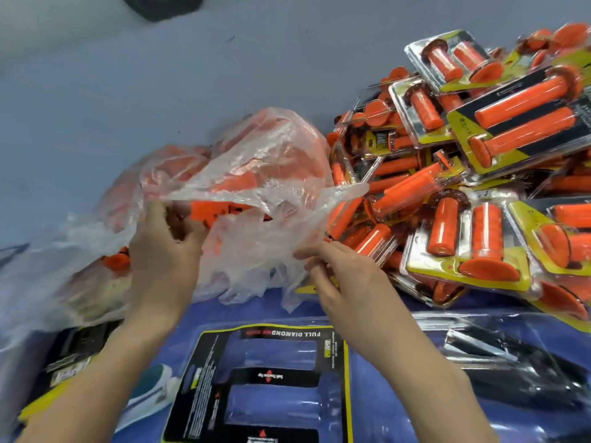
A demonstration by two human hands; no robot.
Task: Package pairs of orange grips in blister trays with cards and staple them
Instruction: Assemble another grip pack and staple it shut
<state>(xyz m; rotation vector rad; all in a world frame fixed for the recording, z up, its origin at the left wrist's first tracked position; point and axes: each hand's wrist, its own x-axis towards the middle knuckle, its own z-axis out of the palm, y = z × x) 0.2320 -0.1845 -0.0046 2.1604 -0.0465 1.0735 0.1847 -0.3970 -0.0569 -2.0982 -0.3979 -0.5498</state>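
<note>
- The loose orange grips [220,208] for the next pack lie inside a thin clear plastic bag [256,161] on the table [96,91], just beyond the hands. One bright one shows through the bag's mouth, and none is out.
- The left grip [163,247] has its fingers curled round the film at the mouth of the bag. The right grip [339,276] pinches the film's other edge, so the two hold the mouth apart. Neither holds any of the orange grips.
- Nearest the person lies a black and yellow card [204,378], seemingly with a clear blister tray [281,350] on it. Its two long pockets are empty, so this pack is laid out but unfilled.
- To the right is a big heap of finished packs [463,247], each with a pair behind clear plastic on a yellow and black card. Much of the job looks done. Whether they are stapled is too small to tell.
- More cards [73,353] lie at the lower left, partly under the bag.
- A teal and white object [153,388] beside the near card may be the stapler, but I cannot tell.
- As I judge it, the step in hand is fetching a pair. Seating it, closing the pack and stapling are left, and the bag looks well filled, so many more rounds remain.
</note>
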